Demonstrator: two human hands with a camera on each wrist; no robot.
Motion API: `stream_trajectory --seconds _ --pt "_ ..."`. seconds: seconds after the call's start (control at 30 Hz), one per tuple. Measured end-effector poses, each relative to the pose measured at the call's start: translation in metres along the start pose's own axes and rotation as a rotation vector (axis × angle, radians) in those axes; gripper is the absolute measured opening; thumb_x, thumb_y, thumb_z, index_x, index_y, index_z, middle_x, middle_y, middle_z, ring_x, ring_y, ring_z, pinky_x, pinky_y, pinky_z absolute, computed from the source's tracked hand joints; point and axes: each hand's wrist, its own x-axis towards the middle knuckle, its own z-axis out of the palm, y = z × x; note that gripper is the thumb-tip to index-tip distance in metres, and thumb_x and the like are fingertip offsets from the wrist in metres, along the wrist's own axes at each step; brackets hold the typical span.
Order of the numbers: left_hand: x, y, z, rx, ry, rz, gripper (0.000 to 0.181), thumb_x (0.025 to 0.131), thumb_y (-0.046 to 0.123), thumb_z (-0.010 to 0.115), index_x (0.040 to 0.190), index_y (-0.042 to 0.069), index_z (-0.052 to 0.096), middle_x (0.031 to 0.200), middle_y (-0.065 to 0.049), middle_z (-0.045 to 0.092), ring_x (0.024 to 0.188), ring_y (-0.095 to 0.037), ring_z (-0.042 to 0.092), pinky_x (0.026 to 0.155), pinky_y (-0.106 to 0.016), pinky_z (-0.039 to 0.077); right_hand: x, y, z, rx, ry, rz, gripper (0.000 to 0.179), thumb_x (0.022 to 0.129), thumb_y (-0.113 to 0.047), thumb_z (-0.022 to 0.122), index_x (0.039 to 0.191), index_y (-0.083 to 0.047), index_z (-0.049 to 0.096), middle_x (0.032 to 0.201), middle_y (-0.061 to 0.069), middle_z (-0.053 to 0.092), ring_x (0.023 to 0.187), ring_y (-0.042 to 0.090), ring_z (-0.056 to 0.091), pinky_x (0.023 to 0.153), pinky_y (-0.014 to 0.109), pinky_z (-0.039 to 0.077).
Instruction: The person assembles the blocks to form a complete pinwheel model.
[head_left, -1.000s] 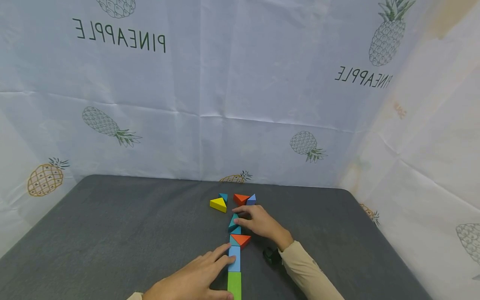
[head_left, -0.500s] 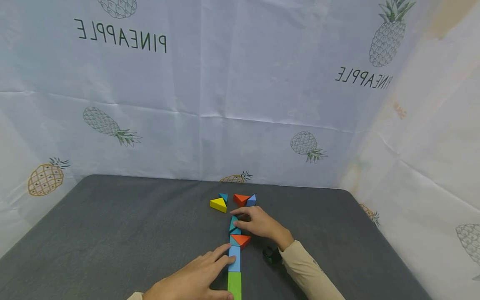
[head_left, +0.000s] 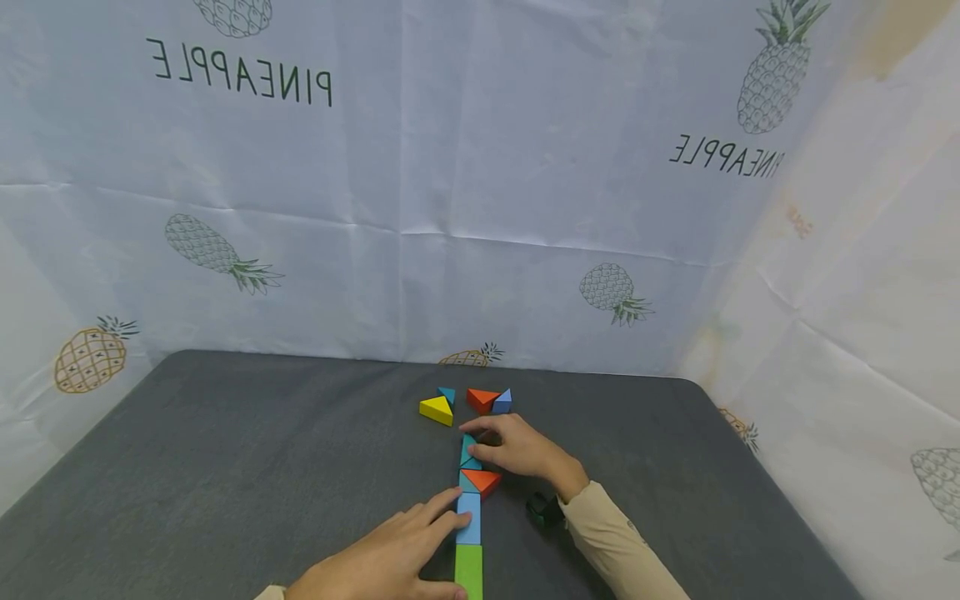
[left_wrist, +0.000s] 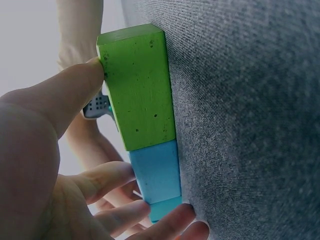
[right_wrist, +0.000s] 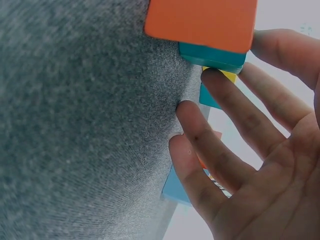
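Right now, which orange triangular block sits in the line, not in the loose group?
The orange triangular block nearer the person, just beyond the light blue rectangular block; the other orange triangle lies farther back.

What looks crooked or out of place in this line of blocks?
The teal triangle under the right hand sits at the far end of the line, slightly askew from the straight run of the green block and blue block. Nothing looks damaged. Four loose triangles lie apart beyond it.

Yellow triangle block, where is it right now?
In the head view the yellow triangle block lies on the grey table, past the line of blocks, left of a small teal block and the orange triangle.
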Motion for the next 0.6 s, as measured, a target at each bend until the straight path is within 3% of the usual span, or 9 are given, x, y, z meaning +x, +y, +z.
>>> stream_trajectory --seconds 0.6 --pt "0.0000 -0.0009 0.0003 0.016 0.018 0.027 0.073 0.088 0.060 0.064 0.146 0.018 0.048 0.159 -0.010 0.033 0.129 -0.036 0.053 0.094 -0.051 0.052 -0.0043 0.0009 0.0010 -0.030 0.044 -0.050 0.037 0.101 -0.023 0.058 0.133 -0.005 0.062 0.132 0.009 0.065 0.112 0.024 0.067 0.093 0.041 0.055"
